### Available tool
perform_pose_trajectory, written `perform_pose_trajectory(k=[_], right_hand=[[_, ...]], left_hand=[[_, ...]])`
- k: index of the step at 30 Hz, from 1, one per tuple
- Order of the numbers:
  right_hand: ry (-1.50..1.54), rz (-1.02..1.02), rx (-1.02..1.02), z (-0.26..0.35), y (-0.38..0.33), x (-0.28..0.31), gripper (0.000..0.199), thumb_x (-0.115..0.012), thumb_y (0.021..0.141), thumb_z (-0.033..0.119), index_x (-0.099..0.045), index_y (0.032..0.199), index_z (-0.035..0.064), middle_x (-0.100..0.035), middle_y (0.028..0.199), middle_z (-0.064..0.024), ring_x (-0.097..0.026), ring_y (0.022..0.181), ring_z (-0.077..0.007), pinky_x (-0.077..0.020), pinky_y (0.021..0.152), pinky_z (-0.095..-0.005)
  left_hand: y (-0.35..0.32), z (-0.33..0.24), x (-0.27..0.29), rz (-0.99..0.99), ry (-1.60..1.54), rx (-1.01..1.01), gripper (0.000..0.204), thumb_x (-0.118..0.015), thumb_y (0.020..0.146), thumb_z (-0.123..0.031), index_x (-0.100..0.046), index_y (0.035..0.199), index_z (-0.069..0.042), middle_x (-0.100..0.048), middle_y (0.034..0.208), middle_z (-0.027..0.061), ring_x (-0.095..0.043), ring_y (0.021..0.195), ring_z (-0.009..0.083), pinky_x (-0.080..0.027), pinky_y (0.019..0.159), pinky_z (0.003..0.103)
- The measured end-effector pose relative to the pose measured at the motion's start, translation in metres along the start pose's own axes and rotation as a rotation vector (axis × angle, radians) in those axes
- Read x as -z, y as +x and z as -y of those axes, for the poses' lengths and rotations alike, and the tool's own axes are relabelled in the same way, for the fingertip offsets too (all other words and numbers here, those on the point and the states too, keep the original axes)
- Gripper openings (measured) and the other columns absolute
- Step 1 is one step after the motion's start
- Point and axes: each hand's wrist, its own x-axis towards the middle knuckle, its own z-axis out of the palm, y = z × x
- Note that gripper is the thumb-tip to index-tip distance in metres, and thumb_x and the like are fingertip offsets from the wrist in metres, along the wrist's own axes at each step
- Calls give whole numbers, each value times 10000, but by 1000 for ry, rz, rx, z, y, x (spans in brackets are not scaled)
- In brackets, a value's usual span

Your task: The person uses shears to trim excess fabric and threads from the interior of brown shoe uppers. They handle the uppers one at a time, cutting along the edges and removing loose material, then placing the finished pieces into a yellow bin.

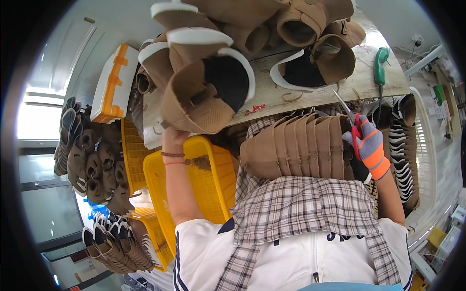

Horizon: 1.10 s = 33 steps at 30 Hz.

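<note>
My left hand (174,137), bare with a red string and a beaded bracelet at the wrist, grips the lower edge of a brown fabric piece (194,104); its fingers are mostly hidden behind it. The piece has a round opening, a black lining and a curved white edge; its kind is unclear. My right hand (371,150), in a grey and orange glove, is closed on red-handled scissors (357,133). Their blades point up and left, toward the table edge. Between my arms, a nested row of brown fabric pieces (296,148) with frayed edges lies across my lap on a checked apron (301,203).
More brown pieces (301,24) are heaped on the worn table (272,97), with red thread scraps (256,109) and a green handheld tool (381,65). A yellow basket (160,184) stands beside my left arm. Stacked pieces (403,160) flank my right; a white-and-orange box (114,82) sits left.
</note>
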Motion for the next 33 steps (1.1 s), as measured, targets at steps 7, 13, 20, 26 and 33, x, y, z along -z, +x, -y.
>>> perform_pose_trajectory(k=[7, 13, 20, 26, 33], right_hand=[[-72, 19, -18, 33, 21, 3, 326, -762, 776, 186, -585, 998, 28, -615, 732, -118, -595, 598, -235, -492, 583, -288], [-143, 20, 135, 40, 31, 1, 335, -772, 754, 139, -563, 986, 18, -542, 693, -90, -484, 576, -202, -468, 580, -270], [-273, 78, 486, 86, 61, 17, 484, -774, 623, 70, -538, 1042, 18, -538, 912, -112, -534, 820, -323, -456, 731, -389], [-524, 65, 802, 116, 99, 4, 423, -759, 638, 244, -564, 965, 60, -562, 928, -117, -552, 868, -315, -456, 773, -404], [-752, 134, 774, 115, 100, -12, 442, -739, 685, 372, -608, 993, 82, -591, 918, -70, -587, 864, -249, -464, 782, -366]], left_hand=[[-15, 49, -12, -60, 42, 70, 375, -589, 920, -259, -552, 1242, -70, -599, 1192, 65, -577, 1058, 214, -540, 831, 329], [-58, 47, -61, 205, -65, 55, 607, -577, 732, 44, -465, 1324, -28, -527, 1286, 131, -507, 1177, 287, -411, 1031, 405], [-109, 48, -107, 82, -152, 41, 813, -567, 613, 80, -350, 1395, 25, -410, 1406, 162, -388, 1303, 307, -326, 1097, 381], [-113, 82, -126, 128, -246, 116, 478, -618, 813, -28, -502, 1277, -26, -528, 1299, 70, -485, 1215, 210, -420, 1007, 312], [-115, 109, -136, 68, -270, 176, 331, -573, 941, -197, -553, 1248, -76, -602, 1223, 42, -568, 1127, 197, -476, 954, 356]])
